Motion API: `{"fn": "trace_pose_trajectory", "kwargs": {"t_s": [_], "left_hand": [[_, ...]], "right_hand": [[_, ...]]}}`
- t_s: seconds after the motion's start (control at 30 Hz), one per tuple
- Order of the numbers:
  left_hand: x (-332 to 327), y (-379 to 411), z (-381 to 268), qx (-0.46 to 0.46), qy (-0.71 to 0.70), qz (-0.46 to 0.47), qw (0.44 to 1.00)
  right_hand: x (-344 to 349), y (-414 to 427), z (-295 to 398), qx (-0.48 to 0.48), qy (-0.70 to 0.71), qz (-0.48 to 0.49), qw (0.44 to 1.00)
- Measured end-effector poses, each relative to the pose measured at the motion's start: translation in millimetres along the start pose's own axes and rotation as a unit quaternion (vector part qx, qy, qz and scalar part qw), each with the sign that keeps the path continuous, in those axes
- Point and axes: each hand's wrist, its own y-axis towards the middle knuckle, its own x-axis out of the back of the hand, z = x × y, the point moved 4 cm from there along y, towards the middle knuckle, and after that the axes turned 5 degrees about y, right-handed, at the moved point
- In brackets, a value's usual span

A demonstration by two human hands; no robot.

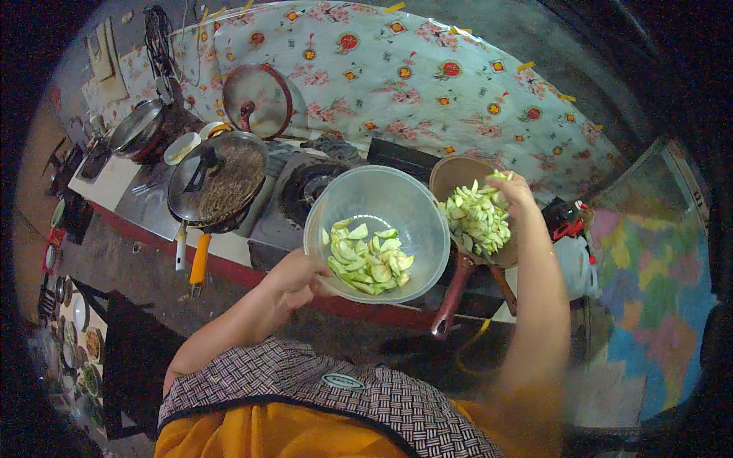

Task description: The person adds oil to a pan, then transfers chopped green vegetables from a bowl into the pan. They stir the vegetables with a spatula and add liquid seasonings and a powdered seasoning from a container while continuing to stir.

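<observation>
My left hand (pixel 298 277) grips the near left rim of a translucent plastic bowl (pixel 372 189), tilted towards me above the stove. Pale green vegetable slices (pixel 369 260) lie along the bowl's lower side. To the right, a brown-lined pan (pixel 449 172) with a reddish handle (pixel 456 292) holds a heap of similar green slices (pixel 478 220). My right hand (pixel 512 192) is over this pan's right side, with a few slices at its fingertips; the fingers are partly hidden. A spatula (pixel 504 289) with a brown handle rests in the pan.
Left of the bowl is a gas burner (pixel 303 186), then a lidded pan (pixel 229 177) with an orange handle (pixel 199 257). A glass lid (pixel 257 97) leans against the patterned wall covering (pixel 366 74). Bottles (pixel 572 257) stand at right. Dishes cover a table (pixel 80 338) at lower left.
</observation>
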Motion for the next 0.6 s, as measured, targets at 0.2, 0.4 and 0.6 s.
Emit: {"fn": "trace_pose_trajectory", "kwargs": {"t_s": [0.2,0.4,0.6], "left_hand": [[4,0,2,-0.042,-0.065,0.032,0.996],[-1,-19,-11,-0.041,0.003,0.002,0.999],[6,-24,-11,-0.067,-0.017,-0.038,0.997]], "right_hand": [[-27,-30,41,0.211,-0.502,-0.075,0.835],[-209,-145,45,0.371,-0.468,0.291,0.747],[-226,-169,13,0.192,-0.568,0.331,0.728]]}}
